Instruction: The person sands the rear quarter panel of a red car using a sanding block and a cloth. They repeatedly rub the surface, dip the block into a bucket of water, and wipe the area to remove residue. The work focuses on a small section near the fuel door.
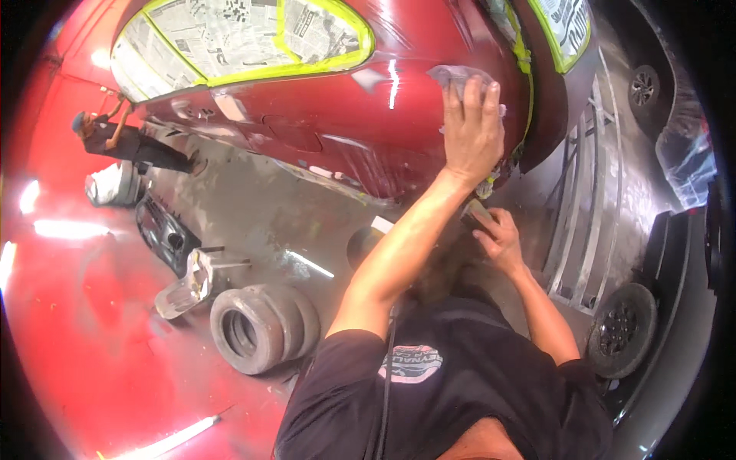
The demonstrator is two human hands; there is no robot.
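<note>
My left hand (471,134) presses a greyish-purple cloth (458,73) against the rear side of a red car body (418,115), its fingers laid over the cloth. Lower and to the right, my right hand (502,241) grips a small tan block (479,213) between thumb and fingers; its exact kind is unclear. It is close to the car's rear corner. Pale scuffed patches mark the red paint. Newspaper edged with yellow-green tape covers the side window (238,34), and more masking (563,31) covers the rear glass.
Another person (115,138) stands by the car's far end. Stacked tyres (249,330), a worn chair (195,287) and a black panel (165,230) lie left. On the right are a metal rack (586,207), a loose-looking wheel (622,330) and a dark vehicle (644,84).
</note>
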